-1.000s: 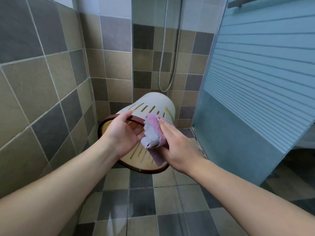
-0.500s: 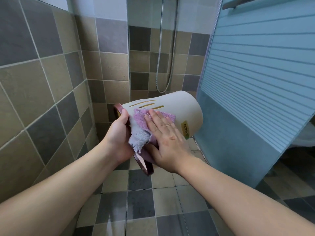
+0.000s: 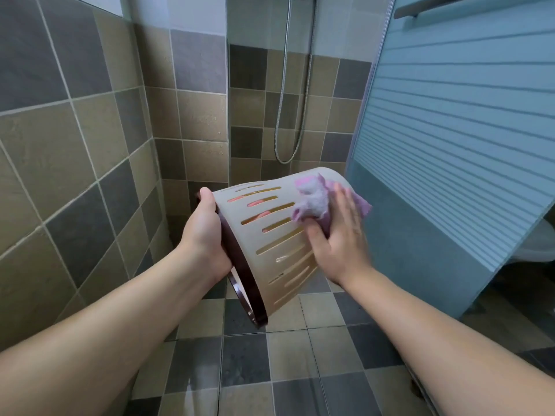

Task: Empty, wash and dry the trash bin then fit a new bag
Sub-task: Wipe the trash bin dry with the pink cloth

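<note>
The tiled wall (image 3: pixel 75 139) fills the left side and back of the view, in brown, grey and beige squares. A frosted, striped glass screen (image 3: pixel 456 139) stands at the right, with a bar (image 3: pixel 435 4) at its top edge. The tiled floor (image 3: pixel 288 364) runs below, in the same colours as the wall. A white toilet (image 3: pixel 537 247) shows partly behind the screen at the far right. A metal shower hose (image 3: pixel 295 94) hangs in a loop against the back wall.

The bin (image 3: pixel 279 235) is held in the air above the floor, tipped on its side. Its base points up and away toward the screen; its mouth points down and toward the person. The body is beige with rows of long slots. A dark brown rim ring (image 3: pixel 244 283) circles the mouth.

The left hand (image 3: pixel 204 235) grips the bin at the rim: the thumb lies over the outer wall at the top, and fingers show through the slots from inside. The right hand (image 3: pixel 339 235) presses the cloth (image 3: pixel 315 202) against the outer wall near the base. Its fingers lie extended over the cloth, and the thumb curls under the lower edge of the cloth. The hand is motion-blurred. The cloth is purple and white, bunched, in contact with the bin. The two hands are apart, one at each end of the bin.
</note>
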